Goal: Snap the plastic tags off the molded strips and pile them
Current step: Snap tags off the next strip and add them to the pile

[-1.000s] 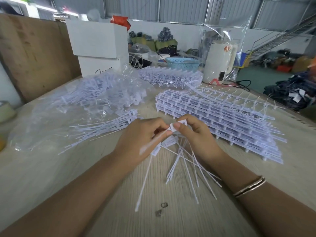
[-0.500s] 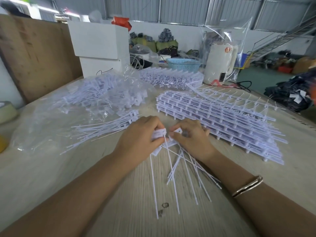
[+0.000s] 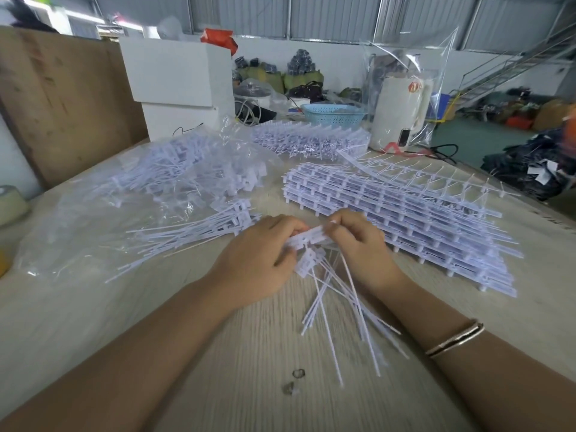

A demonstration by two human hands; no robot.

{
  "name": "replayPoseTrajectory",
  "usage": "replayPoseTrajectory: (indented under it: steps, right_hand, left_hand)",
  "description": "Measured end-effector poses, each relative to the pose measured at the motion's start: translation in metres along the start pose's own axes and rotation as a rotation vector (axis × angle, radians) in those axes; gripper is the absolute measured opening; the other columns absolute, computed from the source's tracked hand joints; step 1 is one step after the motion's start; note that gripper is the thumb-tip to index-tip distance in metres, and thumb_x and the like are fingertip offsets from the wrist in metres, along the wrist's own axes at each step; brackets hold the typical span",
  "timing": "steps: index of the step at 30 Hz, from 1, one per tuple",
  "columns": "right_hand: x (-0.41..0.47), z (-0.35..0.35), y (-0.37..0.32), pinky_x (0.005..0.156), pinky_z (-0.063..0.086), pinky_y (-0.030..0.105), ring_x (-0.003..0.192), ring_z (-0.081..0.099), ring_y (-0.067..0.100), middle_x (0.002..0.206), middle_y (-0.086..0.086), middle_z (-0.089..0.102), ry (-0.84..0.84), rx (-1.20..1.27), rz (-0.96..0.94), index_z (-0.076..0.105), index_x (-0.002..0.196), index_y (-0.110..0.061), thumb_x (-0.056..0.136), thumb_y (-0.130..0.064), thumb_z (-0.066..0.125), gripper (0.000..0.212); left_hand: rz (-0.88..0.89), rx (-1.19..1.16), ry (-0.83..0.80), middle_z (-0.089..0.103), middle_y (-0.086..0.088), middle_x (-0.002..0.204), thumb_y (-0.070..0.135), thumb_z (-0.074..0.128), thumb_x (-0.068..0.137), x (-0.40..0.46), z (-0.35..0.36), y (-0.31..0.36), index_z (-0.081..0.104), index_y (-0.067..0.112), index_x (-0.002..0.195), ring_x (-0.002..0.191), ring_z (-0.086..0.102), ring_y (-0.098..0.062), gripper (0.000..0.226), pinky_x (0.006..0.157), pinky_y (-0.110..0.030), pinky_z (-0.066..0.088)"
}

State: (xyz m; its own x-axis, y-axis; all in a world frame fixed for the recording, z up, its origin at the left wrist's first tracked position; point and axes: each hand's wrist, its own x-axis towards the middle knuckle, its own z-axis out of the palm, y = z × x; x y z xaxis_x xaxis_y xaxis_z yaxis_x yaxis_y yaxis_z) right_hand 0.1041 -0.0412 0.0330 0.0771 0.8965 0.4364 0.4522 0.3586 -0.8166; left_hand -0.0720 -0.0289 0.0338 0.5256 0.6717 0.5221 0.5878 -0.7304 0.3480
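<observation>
My left hand (image 3: 258, 260) and my right hand (image 3: 358, 244) meet at the middle of the table and pinch the two ends of a short white molded strip (image 3: 308, 236). Several white tags (image 3: 339, 307) with long thin tails hang and fan out below the strip toward me. A pile of loose snapped tags (image 3: 193, 235) lies to the left on clear plastic. A stack of whole molded strips (image 3: 405, 219) sits just right of my hands.
A clear plastic bag of tags (image 3: 174, 179) lies at the back left, and another strip stack (image 3: 311, 138) sits behind. A white box (image 3: 174, 85), a blue basket (image 3: 333, 112) and a bagged white kettle (image 3: 399, 113) stand along the far edge. Two small dark rings (image 3: 294, 381) lie near me.
Both hands have shifted slightly and now grip a short strip between them, where earlier they pinched single tag heads. The tag tails below have fanned into a new arrangement.
</observation>
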Motion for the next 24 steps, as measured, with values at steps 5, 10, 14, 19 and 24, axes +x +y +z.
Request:
replayPoseTrajectory:
  steps: [5,10,14,19,24]
  right_hand:
    - [-0.0023,-0.0026,0.0034,0.102,0.03,0.054,0.09,0.05,0.021,0.076,-0.002,0.051,-0.048,-0.035,0.102,0.052,0.064,-0.03,0.092,-0.03,0.049,0.028]
    - [-0.0063,0.0027,-0.0007,0.076,0.038,0.023,0.069,0.05,0.004,0.069,-0.003,0.053,-0.255,0.024,0.038,0.062,0.074,-0.011,0.089,-0.026,0.061,0.022]
    - [-0.0065,0.0011,-0.0016,0.07,0.039,0.021,0.064,0.052,0.007,0.068,0.005,0.058,-0.195,0.01,-0.077,0.062,0.078,-0.016,0.09,-0.018,0.061,0.012]
    - [-0.0043,0.0032,0.0031,0.09,0.031,0.052,0.072,0.061,0.018,0.069,0.0,0.062,-0.112,-0.184,-0.18,0.06,0.077,-0.021,0.092,-0.024,0.056,0.016]
    - [-0.0028,0.0046,-0.0016,0.076,0.042,0.036,0.071,0.054,0.022,0.069,0.007,0.058,-0.141,0.395,-0.016,0.059,0.075,-0.006,0.088,-0.013,0.058,0.016]
  left_hand:
    - [0.047,0.106,0.031,0.057,0.006,0.106,0.018,0.062,0.084,0.0003,0.0008,-0.001,0.055,0.019,0.117,0.094,0.055,-0.015,0.034,0.074,-0.033,0.046]
    - [0.056,0.068,0.098,0.069,0.003,0.097,0.018,0.061,0.089,0.0024,-0.0014,-0.0058,0.069,0.018,0.111,0.087,0.063,-0.017,0.023,0.071,-0.037,0.051]
    - [-0.009,-0.162,0.083,0.073,0.014,0.093,0.027,0.061,0.09,0.0015,-0.004,-0.0056,0.065,0.037,0.112,0.077,0.066,-0.001,0.024,0.067,-0.014,0.046]
    - [-0.139,-0.453,0.174,0.073,0.015,0.078,0.028,0.063,0.085,0.0031,-0.0026,-0.0021,0.07,0.039,0.095,0.075,0.068,0.002,0.017,0.075,-0.014,0.051]
    - [-0.051,-0.52,0.172,0.072,0.016,0.089,0.034,0.06,0.083,0.0055,-0.0039,0.0019,0.069,0.032,0.103,0.083,0.069,0.0,0.023,0.078,-0.015,0.052]
